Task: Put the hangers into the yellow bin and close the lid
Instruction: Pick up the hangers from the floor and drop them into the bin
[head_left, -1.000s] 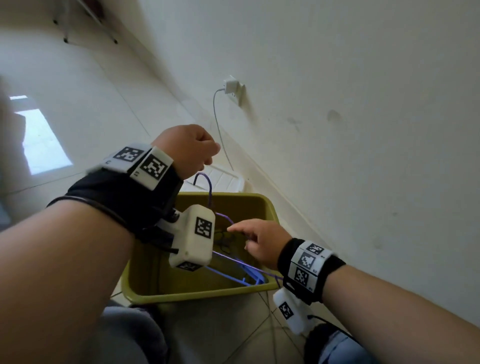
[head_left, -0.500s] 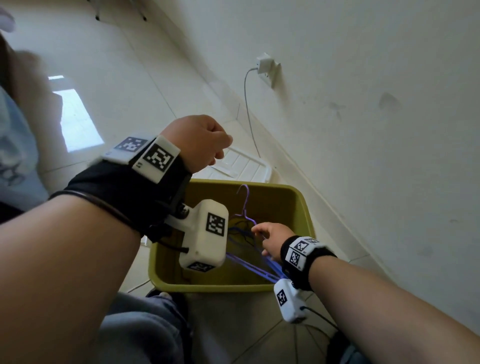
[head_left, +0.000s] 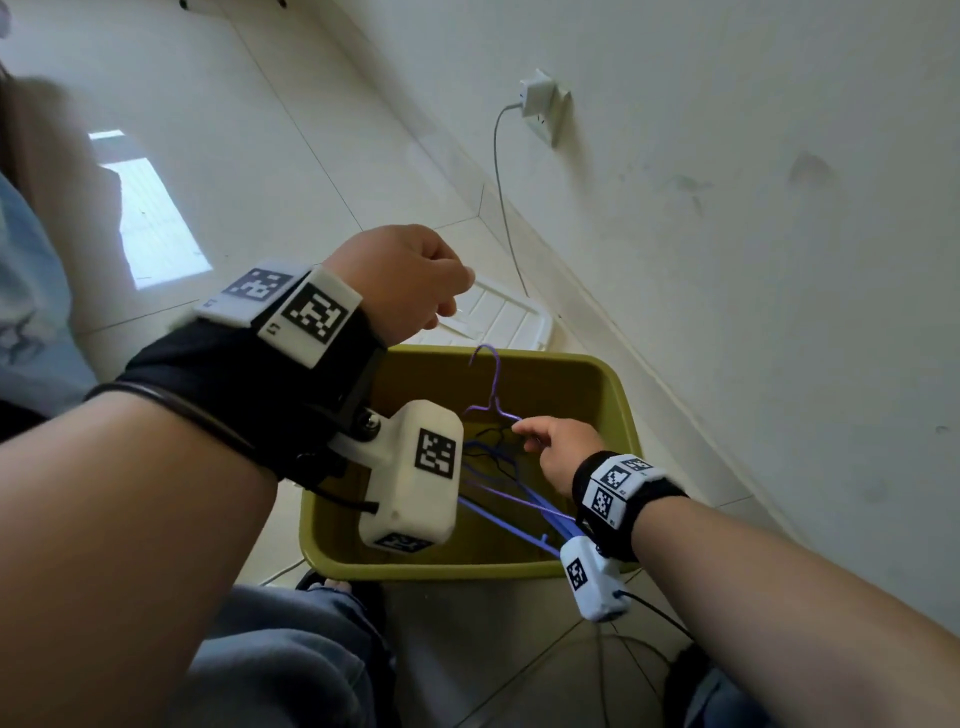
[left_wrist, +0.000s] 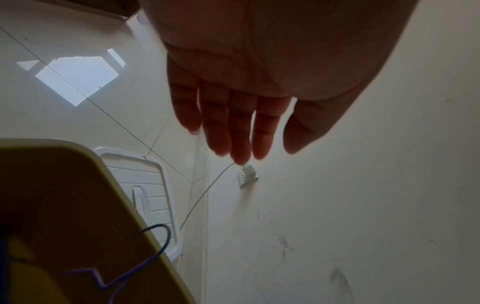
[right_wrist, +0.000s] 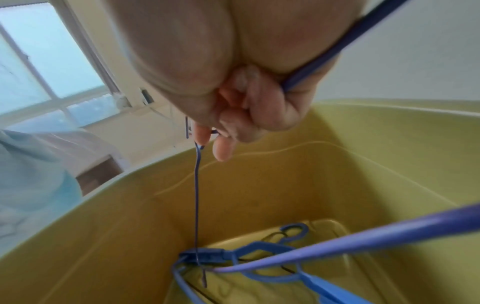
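Right hand (head_left: 558, 453) gripping purple hanger (head_left: 493, 395)

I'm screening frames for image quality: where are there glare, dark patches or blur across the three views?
Head view: a bright sunlit patch glares on the floor; the left edge is smeared. Left wrist view: the left hand is backlit and dim, and the yellow bin interior is near black. Right wrist view: the right hand and purple hanger are soft with blur.

A white wall socket (head_left: 545, 111) with a plug sat on the pale wall (head_left: 753, 208) at the far right. A thin white cable (head_left: 500, 197) hung from it toward the tiled floor (head_left: 270, 156), where a bright sunlight patch (head_left: 150, 218) lay at left.
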